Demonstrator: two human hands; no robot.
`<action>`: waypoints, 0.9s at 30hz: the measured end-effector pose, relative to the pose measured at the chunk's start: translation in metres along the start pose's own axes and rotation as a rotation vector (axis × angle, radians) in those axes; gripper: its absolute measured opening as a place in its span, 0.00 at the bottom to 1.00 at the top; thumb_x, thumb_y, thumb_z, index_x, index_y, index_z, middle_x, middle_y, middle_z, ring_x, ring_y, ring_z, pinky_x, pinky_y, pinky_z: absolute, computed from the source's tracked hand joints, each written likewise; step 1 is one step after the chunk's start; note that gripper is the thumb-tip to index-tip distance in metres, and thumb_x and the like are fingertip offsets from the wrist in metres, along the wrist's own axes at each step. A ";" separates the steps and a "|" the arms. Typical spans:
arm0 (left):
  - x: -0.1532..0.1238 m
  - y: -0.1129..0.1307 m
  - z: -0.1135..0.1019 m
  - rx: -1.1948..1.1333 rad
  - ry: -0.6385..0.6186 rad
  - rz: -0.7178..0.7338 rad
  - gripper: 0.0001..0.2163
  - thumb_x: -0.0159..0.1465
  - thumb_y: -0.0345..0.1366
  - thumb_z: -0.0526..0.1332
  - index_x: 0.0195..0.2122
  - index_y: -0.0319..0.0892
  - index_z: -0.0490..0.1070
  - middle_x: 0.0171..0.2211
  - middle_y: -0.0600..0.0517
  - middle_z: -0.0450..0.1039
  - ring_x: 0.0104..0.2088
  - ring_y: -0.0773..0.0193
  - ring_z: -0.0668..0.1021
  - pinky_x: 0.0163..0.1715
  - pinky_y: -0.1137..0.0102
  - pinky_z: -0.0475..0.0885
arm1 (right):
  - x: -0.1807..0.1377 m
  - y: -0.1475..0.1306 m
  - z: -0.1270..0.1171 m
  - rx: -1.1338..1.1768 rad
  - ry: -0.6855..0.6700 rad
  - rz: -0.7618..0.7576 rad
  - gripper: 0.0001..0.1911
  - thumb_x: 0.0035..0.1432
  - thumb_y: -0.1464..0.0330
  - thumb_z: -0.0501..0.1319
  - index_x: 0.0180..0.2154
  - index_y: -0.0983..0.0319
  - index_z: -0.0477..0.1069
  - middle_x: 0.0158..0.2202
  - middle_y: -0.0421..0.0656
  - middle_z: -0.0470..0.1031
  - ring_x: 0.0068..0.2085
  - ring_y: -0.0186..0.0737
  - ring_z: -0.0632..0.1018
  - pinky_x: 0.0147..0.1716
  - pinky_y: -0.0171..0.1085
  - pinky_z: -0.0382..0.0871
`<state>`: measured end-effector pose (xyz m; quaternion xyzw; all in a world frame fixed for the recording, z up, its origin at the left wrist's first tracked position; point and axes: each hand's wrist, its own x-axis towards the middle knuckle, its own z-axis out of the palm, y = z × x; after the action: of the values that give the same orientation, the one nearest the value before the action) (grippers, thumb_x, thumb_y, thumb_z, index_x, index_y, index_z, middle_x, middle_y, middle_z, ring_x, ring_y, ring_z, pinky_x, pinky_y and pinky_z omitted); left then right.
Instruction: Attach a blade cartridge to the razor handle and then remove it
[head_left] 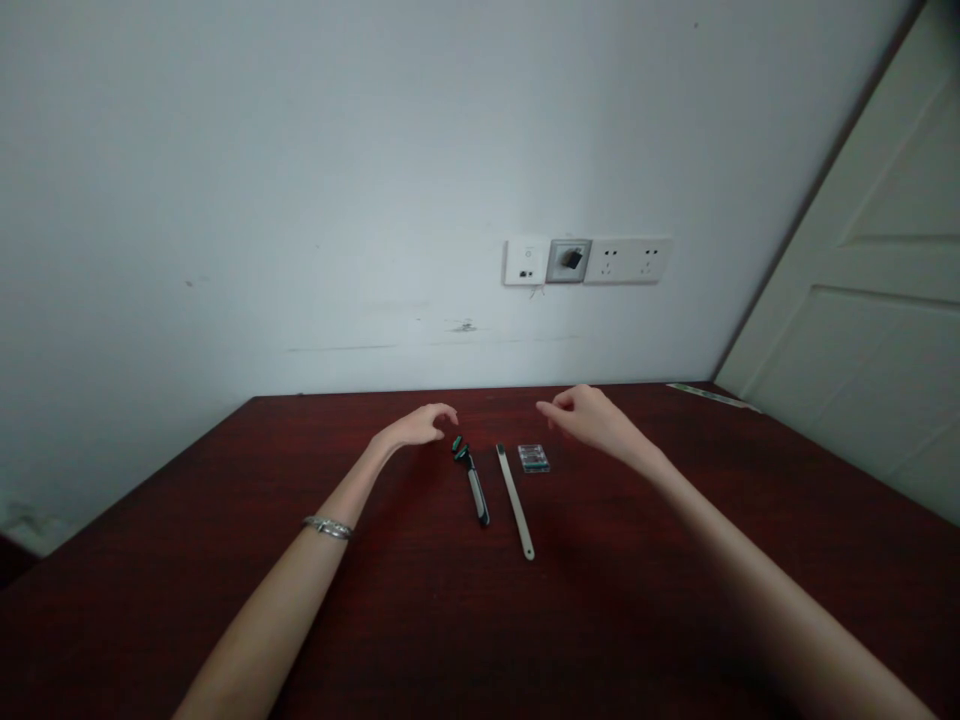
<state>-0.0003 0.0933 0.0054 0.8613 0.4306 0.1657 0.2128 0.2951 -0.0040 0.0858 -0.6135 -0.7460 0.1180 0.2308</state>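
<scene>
My left hand (421, 426) hovers over the table with curved fingers and a gap before the thumb; nothing is in it. Just right of its fingertips lies a small green-and-black razor cartridge (457, 442). Touching or very close to that is the head of a razor (476, 491) with a grey and black handle. A slim pale toothbrush (515, 503) with dark bristles at its far end lies further right. My right hand (589, 415) is held beyond and right of a clear plastic case (534, 459) with a teal piece inside. Its fingers are loosely bent, and no object shows in them.
The dark red wooden table (420, 620) ends at a white wall (300, 200). Sockets and a switch panel (626, 260) are on the wall. A pale printed strip (709, 396) lies at the back right, beside a white panelled door (885, 330).
</scene>
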 end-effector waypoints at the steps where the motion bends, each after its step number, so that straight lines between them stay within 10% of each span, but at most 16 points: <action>1: -0.001 0.000 0.002 -0.005 -0.023 0.007 0.19 0.48 0.25 0.58 0.43 0.42 0.71 0.46 0.49 0.70 0.46 0.60 0.71 0.46 0.68 0.64 | 0.002 0.004 -0.001 0.038 -0.008 -0.007 0.23 0.55 0.55 0.51 0.19 0.63 0.70 0.18 0.43 0.71 0.20 0.33 0.69 0.21 0.32 0.57; 27: 0.002 0.015 0.019 -0.092 -0.017 0.033 0.20 0.48 0.28 0.61 0.45 0.41 0.70 0.37 0.48 0.74 0.37 0.61 0.75 0.39 0.69 0.68 | 0.023 0.031 0.017 0.290 -0.077 -0.039 0.19 0.53 0.59 0.55 0.19 0.64 0.69 0.14 0.38 0.67 0.16 0.29 0.67 0.19 0.30 0.60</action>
<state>0.0196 0.0824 -0.0033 0.8590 0.4066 0.1815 0.2529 0.3100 0.0268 0.0620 -0.5542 -0.7412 0.2435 0.2902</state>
